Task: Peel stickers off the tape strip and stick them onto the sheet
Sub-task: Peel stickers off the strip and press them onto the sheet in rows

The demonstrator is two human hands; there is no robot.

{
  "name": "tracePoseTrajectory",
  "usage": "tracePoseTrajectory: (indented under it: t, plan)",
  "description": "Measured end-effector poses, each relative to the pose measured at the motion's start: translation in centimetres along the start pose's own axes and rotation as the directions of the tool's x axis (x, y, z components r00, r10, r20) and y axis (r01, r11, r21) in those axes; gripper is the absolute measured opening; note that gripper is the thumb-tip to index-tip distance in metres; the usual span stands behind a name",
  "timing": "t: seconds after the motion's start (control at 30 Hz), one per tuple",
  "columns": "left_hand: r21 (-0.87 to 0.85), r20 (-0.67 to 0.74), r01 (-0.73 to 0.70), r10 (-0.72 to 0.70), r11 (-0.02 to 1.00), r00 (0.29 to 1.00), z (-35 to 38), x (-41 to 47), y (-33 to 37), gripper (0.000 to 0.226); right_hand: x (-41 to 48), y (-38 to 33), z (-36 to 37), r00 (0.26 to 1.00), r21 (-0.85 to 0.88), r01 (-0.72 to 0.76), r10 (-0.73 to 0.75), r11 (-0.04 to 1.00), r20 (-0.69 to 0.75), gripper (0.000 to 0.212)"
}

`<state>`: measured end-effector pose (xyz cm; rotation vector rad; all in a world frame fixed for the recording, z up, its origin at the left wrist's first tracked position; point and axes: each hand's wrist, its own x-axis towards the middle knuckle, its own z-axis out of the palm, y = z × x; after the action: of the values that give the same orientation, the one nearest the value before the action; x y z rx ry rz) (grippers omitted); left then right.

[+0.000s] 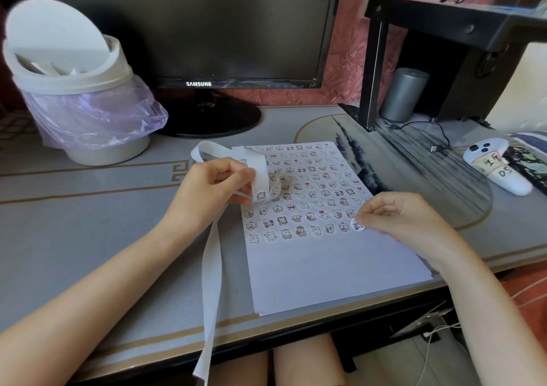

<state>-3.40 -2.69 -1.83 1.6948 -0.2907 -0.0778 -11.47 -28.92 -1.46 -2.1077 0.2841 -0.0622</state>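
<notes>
A white sheet lies on the desk, its upper part covered with rows of small cartoon stickers. My left hand grips the white tape strip above the sheet's left edge; a loop curls up behind the hand and a long empty tail hangs down over the desk's front edge. Stickers still show on the strip near my fingers. My right hand pinches a round sticker at the right end of a lower row, touching or just above the paper.
A white swing-lid bin with a purple bag stands at the back left. A black monitor is behind the sheet. A black shelf, a grey cylinder and a white controller are at the right.
</notes>
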Motion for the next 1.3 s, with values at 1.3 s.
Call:
tracePoseTrajectory:
  t: [1.3]
  plan:
    - [-0.026,-0.002,0.005,-0.005,1.0,1.0,0.0,0.0,0.2,0.019,0.7,1.6,1.1,0.992,-0.046,0.074,-0.078,0.996,-0.099,0.018]
